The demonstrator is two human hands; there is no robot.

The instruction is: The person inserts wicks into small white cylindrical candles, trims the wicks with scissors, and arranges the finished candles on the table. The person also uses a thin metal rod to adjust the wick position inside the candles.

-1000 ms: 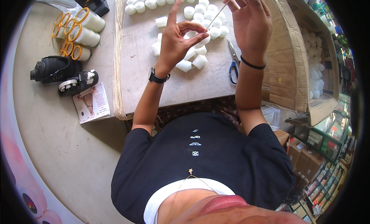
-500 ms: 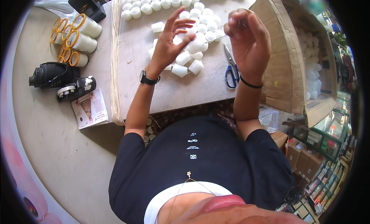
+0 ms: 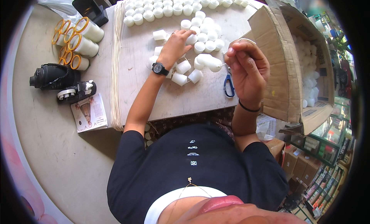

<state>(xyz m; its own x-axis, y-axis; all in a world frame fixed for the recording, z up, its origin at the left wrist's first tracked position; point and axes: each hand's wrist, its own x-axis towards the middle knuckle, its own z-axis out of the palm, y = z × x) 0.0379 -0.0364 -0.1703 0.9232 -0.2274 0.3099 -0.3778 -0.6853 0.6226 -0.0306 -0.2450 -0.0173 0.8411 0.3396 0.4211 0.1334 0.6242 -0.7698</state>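
Note:
Short white candles (image 3: 210,46) stand upright in a cluster on the table. My left hand (image 3: 176,46), wearing a black watch, has its fingers and thumb around one white candle (image 3: 191,39) at the cluster's left edge. Raised at the right, my right hand (image 3: 248,66) is closed in a pinch on a thin white cord (image 3: 222,65). The cord runs to a few white candles (image 3: 209,61) lying in a row. Several tipped candles (image 3: 179,78) lie below my left hand. Blue-handled scissors (image 3: 229,87) lie beside my right wrist, partly hidden by it.
Rows of white candles (image 3: 167,10) line the table's far side. A long bundle of cords (image 3: 116,62) lies at the left, beyond it gold-rimmed white jars (image 3: 86,46), a black bottle (image 3: 50,75) and a leaflet (image 3: 89,112). An open cardboard box (image 3: 277,66) holding candles stands right.
My left hand has come down from above the candles onto one at the cluster's edge. My right hand has lowered, and the corded candles now lie farther right, nearer to it.

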